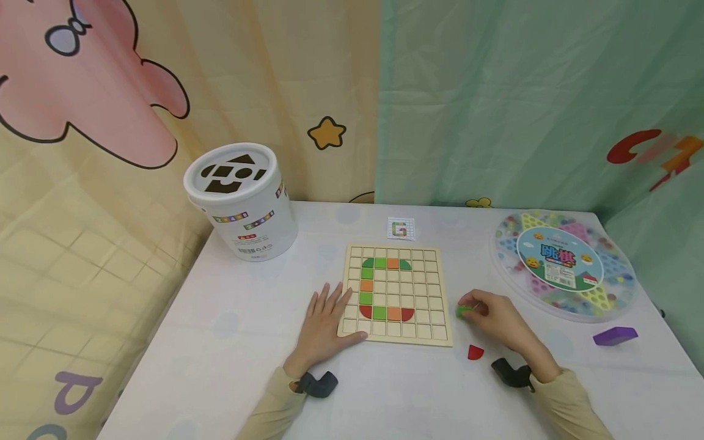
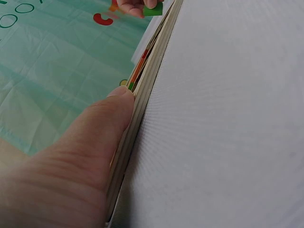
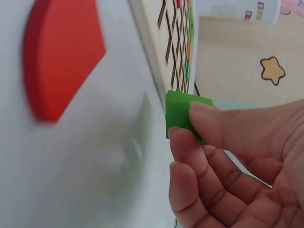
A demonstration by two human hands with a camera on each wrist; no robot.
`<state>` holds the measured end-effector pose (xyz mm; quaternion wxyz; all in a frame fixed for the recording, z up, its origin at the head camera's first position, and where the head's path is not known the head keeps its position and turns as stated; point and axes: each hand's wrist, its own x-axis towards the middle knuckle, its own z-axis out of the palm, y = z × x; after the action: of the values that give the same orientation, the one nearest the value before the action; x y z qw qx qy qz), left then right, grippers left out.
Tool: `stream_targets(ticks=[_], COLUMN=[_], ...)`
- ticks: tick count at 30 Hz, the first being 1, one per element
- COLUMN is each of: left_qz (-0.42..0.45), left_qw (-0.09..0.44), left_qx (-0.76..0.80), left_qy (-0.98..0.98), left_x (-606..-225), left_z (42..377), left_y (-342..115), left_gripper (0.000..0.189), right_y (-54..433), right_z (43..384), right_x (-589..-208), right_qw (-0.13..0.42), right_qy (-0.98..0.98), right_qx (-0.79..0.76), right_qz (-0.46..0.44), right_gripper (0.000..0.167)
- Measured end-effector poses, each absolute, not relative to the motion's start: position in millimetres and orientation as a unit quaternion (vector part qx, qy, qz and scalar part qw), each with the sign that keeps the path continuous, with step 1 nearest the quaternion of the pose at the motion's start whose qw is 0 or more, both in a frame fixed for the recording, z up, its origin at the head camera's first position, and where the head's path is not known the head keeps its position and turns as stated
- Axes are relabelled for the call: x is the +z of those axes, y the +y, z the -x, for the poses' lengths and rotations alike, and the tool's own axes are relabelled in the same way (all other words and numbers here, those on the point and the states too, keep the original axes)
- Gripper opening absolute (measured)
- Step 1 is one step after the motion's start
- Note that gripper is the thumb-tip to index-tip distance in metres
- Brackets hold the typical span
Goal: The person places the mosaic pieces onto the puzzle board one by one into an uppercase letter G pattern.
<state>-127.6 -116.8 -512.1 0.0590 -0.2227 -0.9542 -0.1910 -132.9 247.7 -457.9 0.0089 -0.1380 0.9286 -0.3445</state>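
Observation:
A wooden grid board (image 1: 429, 293) lies on the table with green, orange and red tiles set in a C-like outline. My left hand (image 1: 324, 327) rests at its lower left corner, fingers spread, the thumb (image 2: 102, 116) along the near edge. Between thumb and fingertips my right hand (image 1: 497, 318) pinches a green square tile (image 3: 183, 114), just off the board's right side. A red quarter-round tile (image 1: 475, 352) lies on the table below that hand, and shows large in the right wrist view.
Behind the board lies a small pattern card (image 1: 401, 228). A white bucket (image 1: 247, 214) with shape cutouts in its lid stands back left. At right are a round board game box (image 1: 561, 263) and a purple block (image 1: 615, 336). Curtains hang behind the table (image 1: 407, 391).

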Motion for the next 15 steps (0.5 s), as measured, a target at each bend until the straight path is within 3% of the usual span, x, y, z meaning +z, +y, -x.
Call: stream_targets(ticks=[15], left_qz=[0.215], left_qw=[0.042], left_qx=[-0.182], left_qy=[-0.959], left_x=[-513], left_z=[128], left_y=[-117], left_gripper=[0.094], right_y=[195], right_z=[159], right_x=[-457], right_qw=[0.004], right_qy=[0.906], right_qx=[-0.384], right_qz=[0.178], right_gripper=[0.016])
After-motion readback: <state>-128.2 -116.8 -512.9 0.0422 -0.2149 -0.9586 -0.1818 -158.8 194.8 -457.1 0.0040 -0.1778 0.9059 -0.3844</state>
